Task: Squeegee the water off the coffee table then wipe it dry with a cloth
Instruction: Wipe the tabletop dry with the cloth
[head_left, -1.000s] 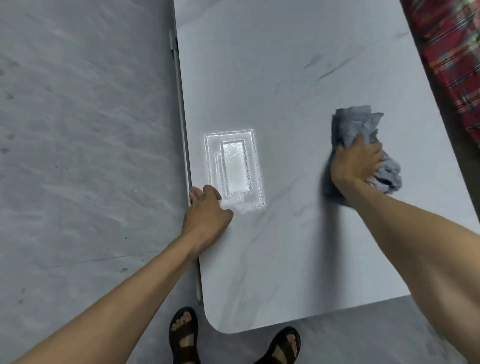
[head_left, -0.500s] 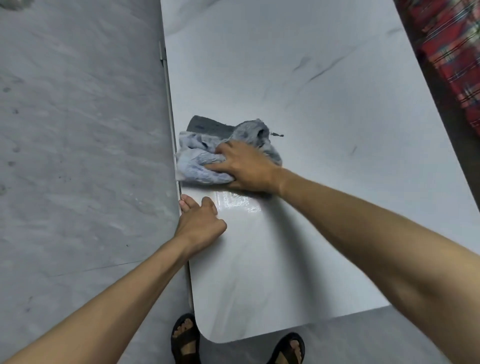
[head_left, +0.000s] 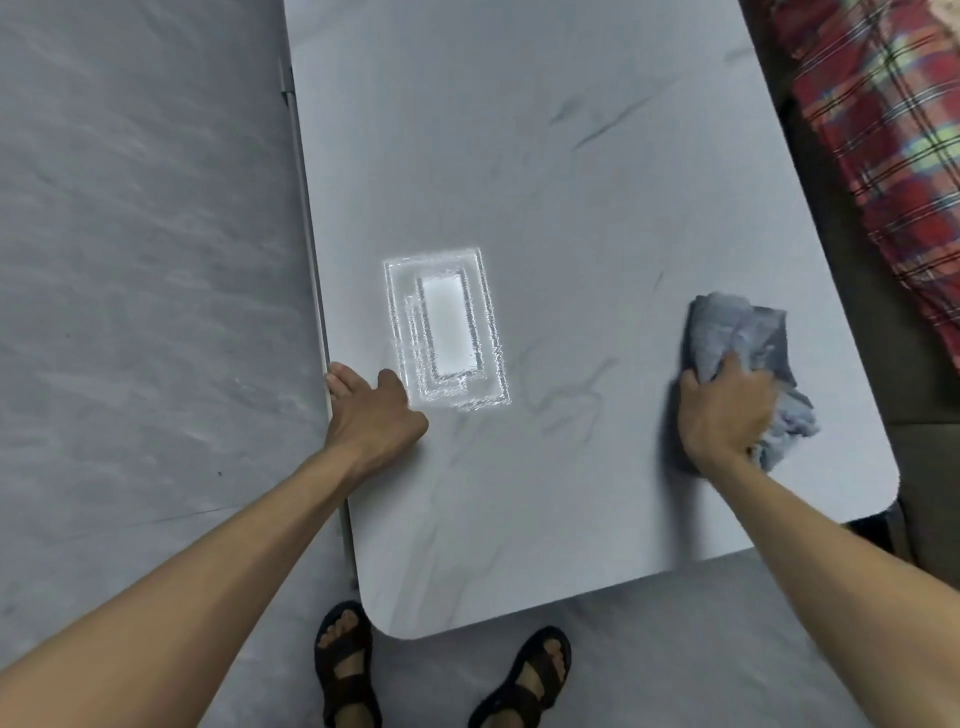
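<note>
Grey floor (head_left: 130, 260) fills the left. The left hand (head_left: 371, 410) rests on the left edge of the worktop (head_left: 519, 156), fingers relaxed and holding nothing. Just beside it a bright rectangular glare (head_left: 447, 332) shines on the surface. Near the right edge, the right hand (head_left: 724, 410) presses on the crumpled blue-grey cloth (head_left: 737, 332), fingers clenched round it. Red plaid fabric (head_left: 883, 156) lies beyond.

No readable text, label, brand or number shows anywhere.
</note>
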